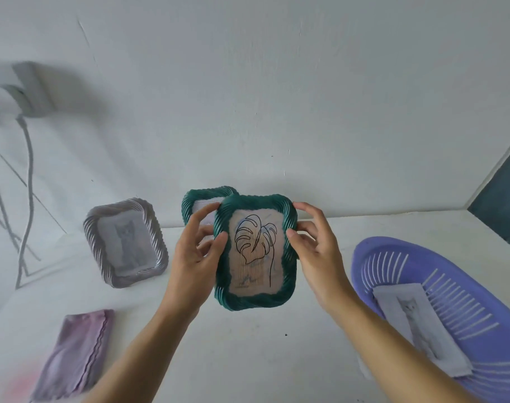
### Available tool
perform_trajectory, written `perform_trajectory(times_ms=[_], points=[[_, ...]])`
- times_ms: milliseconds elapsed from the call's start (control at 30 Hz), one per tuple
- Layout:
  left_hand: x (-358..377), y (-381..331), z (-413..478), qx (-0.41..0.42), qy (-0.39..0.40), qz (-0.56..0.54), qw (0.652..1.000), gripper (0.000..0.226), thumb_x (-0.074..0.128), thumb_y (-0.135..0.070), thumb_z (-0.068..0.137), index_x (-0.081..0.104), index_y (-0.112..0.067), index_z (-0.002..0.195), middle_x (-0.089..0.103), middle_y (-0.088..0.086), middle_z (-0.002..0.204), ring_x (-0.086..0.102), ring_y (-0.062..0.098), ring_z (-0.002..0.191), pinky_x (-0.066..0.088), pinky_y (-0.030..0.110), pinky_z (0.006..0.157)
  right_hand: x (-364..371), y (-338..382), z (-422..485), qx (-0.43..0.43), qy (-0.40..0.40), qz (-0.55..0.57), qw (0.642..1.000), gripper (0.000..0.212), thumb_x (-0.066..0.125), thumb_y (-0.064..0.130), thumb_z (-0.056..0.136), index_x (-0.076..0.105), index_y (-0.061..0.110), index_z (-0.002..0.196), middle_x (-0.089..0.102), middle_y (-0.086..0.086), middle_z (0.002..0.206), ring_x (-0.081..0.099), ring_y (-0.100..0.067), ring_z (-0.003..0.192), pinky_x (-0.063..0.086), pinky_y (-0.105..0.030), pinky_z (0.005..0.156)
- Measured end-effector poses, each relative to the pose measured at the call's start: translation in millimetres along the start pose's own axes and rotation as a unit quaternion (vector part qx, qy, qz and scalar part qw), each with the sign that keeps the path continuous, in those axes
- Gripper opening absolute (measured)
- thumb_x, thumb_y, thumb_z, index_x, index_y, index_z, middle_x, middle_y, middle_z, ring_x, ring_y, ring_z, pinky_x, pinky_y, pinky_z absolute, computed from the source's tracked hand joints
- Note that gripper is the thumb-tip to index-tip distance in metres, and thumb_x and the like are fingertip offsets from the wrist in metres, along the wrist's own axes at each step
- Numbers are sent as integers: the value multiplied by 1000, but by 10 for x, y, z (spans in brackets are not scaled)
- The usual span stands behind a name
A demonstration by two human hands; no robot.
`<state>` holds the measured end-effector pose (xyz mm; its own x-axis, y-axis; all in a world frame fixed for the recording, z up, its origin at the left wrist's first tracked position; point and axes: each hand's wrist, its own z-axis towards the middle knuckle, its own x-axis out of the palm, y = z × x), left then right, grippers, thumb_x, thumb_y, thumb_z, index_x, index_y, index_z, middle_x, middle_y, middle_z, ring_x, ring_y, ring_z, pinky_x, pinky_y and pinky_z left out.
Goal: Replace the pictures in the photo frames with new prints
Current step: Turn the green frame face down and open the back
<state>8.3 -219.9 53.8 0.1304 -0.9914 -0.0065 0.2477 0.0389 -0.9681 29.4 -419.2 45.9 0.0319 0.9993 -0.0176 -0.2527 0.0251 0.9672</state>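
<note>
I hold a dark green wavy-edged photo frame (pixel 255 253) upright above the white table, its front showing a line drawing of a leaf. My left hand (pixel 194 254) grips its left edge and my right hand (pixel 314 248) grips its right edge. Behind it, a second green frame (pixel 200 199) leans against the wall, mostly hidden. A grey frame (pixel 126 242) with a cat picture leans against the wall to the left. A cat print (pixel 419 324) lies in the purple basket (pixel 463 266) at the right.
A folded pinkish-purple cloth (pixel 73 353) lies on the white table (pixel 248 359) at the near left. On the left wall are a socket block (pixel 24 91) and hanging cables (pixel 27 184). A dark panel (pixel 500 205) stands at the far right.
</note>
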Motion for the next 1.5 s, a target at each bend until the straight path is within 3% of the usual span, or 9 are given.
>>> perform_trajectory(times_ms=[200, 367, 467, 567, 700, 967, 1167, 1367, 1500], points=[[-501, 117, -554, -91, -46, -10, 995, 38, 56, -8, 99, 61, -34, 125, 60, 27, 103, 68, 38, 91, 55, 57, 83, 371, -126, -465, 51, 70, -6, 996, 34, 59, 9, 97, 56, 31, 123, 67, -5, 101, 66, -23, 91, 55, -27, 77], [-788, 301, -887, -169, -79, -33, 982, 38, 57, -8, 99, 60, -30, 130, 63, 25, 109, 70, 35, 94, 59, 55, 80, 639, -371, -726, 154, 108, -25, 982, 22, 61, 28, 97, 59, 44, 111, 71, 2, 99, 70, -25, 94, 57, -50, 87], [-905, 373, -948, -193, -86, -46, 976, 35, 57, -10, 99, 59, -29, 129, 66, 20, 107, 71, 31, 93, 61, 48, 74, 758, -463, -763, 184, 110, -34, 976, 13, 61, 38, 95, 62, 50, 99, 73, 4, 99, 69, -20, 99, 55, -52, 92], [-948, 444, -933, -226, -96, -70, 967, 31, 58, -11, 99, 59, -22, 128, 67, 17, 108, 70, 29, 96, 59, 36, 69, 824, -536, -766, 214, 133, -48, 967, 11, 58, 51, 91, 58, 48, 102, 71, -11, 98, 67, -33, 97, 52, -59, 91], [-939, 522, -834, -247, -85, -58, 963, 28, 55, -11, 101, 59, -19, 127, 70, 16, 108, 69, 31, 101, 60, 43, 74, 855, -588, -750, 221, 140, -56, 963, 6, 55, 42, 98, 57, 45, 102, 71, -13, 96, 65, -37, 99, 51, -57, 92], [-870, 770, -645, -280, -66, 24, 957, 27, 53, -17, 103, 57, -37, 120, 74, 16, 100, 70, 30, 92, 57, 59, 86, 839, -553, -703, 225, 129, -107, 960, 4, 54, 34, 101, 55, 38, 99, 61, -30, 112, 58, -45, 105, 48, -53, 92], [-845, 901, -697, -280, -55, 118, 951, 35, 59, -21, 99, 57, -33, 132, 70, 5, 99, 69, 21, 92, 61, 45, 83, 722, -650, -688, 237, 129, -92, 959, 15, 55, 35, 100, 56, 35, 114, 70, -12, 101, 64, -31, 94, 50, -37, 82], [-784, 915, -747, -212, 5, 316, 925, 37, 69, -28, 93, 65, -22, 129, 68, -5, 105, 62, 3, 83, 44, 14, 66, 630, -608, -720, 237, 123, -86, 960, 14, 58, 38, 98, 57, 43, 111, 66, -22, 104, 63, -31, 88, 49, -37, 78], [-664, 924, -774, -229, 24, 246, 942, 39, 70, -20, 92, 64, -18, 131, 72, -6, 103, 71, 10, 71, 61, 27, 68, 537, -468, -689, 218, 134, -88, 963, 22, 61, 40, 95, 58, 43, 116, 70, -15, 102, 65, -31, 95, 52, -40, 83]])
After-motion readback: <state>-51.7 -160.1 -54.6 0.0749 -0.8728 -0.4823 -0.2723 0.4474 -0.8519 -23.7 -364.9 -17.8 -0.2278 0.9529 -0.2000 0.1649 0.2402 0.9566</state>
